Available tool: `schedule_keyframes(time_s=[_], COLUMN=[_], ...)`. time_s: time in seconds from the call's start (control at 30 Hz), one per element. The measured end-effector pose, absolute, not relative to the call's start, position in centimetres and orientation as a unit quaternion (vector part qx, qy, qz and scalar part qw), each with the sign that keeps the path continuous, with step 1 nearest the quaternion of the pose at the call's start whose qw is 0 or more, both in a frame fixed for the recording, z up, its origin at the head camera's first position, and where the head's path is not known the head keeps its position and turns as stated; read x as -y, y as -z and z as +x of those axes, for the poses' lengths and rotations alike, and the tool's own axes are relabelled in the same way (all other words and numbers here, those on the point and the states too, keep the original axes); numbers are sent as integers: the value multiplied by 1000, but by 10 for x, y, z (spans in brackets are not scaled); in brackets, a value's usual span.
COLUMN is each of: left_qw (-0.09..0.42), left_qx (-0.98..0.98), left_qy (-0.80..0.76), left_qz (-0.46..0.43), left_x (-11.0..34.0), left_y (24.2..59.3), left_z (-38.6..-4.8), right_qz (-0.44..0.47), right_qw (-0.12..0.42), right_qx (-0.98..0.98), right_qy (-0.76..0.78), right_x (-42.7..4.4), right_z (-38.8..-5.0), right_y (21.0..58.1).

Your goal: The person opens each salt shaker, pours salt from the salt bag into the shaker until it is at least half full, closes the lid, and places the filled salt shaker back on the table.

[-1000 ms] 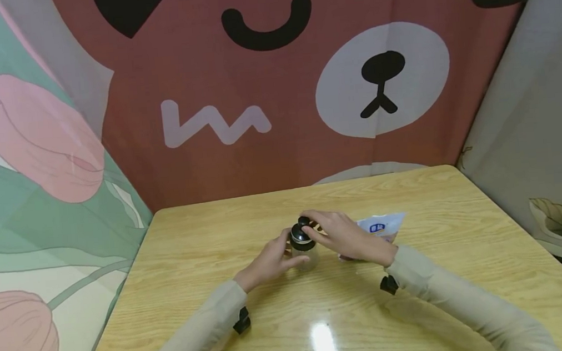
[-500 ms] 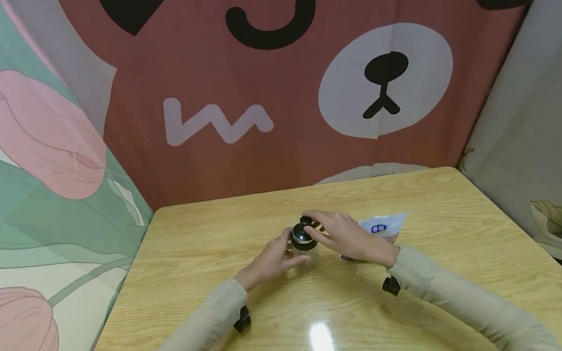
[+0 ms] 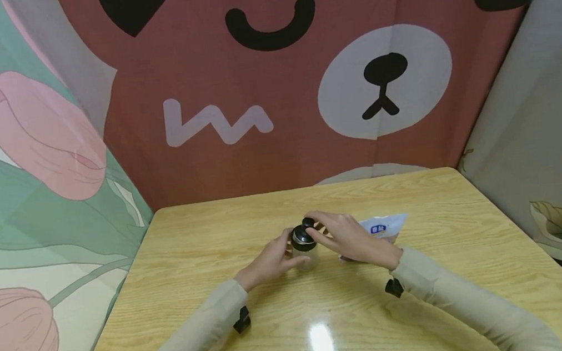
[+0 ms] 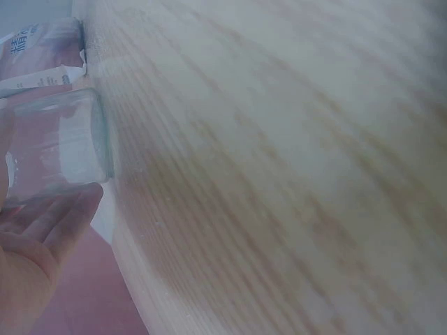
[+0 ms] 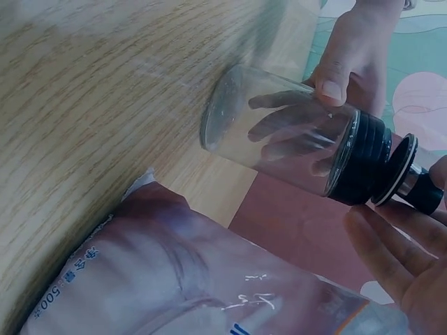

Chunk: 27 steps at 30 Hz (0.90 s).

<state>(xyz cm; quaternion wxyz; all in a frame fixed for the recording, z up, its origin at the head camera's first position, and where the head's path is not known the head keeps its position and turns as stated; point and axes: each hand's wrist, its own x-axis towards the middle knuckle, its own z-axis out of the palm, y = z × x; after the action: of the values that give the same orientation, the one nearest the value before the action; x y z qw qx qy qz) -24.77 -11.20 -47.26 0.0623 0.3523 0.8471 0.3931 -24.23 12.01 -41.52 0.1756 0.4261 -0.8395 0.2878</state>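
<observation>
A transparent glass jar (image 3: 306,260) with a black collar stands on the table. My left hand (image 3: 268,263) holds it from the left; in the right wrist view the fingers show through the glass (image 5: 279,132), thumb on the near side. With thumb and fingers, my right hand (image 3: 349,239) pinches the knob of the black lid (image 3: 303,234). In the right wrist view, the lid's silver-edged disc (image 5: 397,171) sits slightly apart from the collar and tilted. Only the jar's lower part (image 4: 59,143) appears in the left wrist view.
A printed plastic bag (image 3: 388,225) lies right of the jar, partly behind my right hand; "500" is printed on it (image 5: 181,272). The wooden table (image 3: 205,226) meets a red bear-print cloth (image 3: 200,171) at its back edge. Black wrist mounts (image 3: 394,287) hang under both sleeves.
My right hand has shifted slightly right with the lid's knob, and the lid has moved a little with it. My left hand and the jar look almost unmoved.
</observation>
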Motion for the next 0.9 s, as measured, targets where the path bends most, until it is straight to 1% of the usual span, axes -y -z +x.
schedule_keyframes(time_s=[0.4, 0.9], left_qw=[68, 68], left_qx=[-838, -850], left_qy=[-410, -402], left_qz=[352, 334], left_x=[113, 112], left_y=[474, 473], left_z=[-248, -247], right_qz=[445, 466], right_qw=[199, 186], right_qx=[816, 812], right_qy=[-310, -299], right_x=[-125, -132], right_z=[-238, -228], right_y=[416, 418])
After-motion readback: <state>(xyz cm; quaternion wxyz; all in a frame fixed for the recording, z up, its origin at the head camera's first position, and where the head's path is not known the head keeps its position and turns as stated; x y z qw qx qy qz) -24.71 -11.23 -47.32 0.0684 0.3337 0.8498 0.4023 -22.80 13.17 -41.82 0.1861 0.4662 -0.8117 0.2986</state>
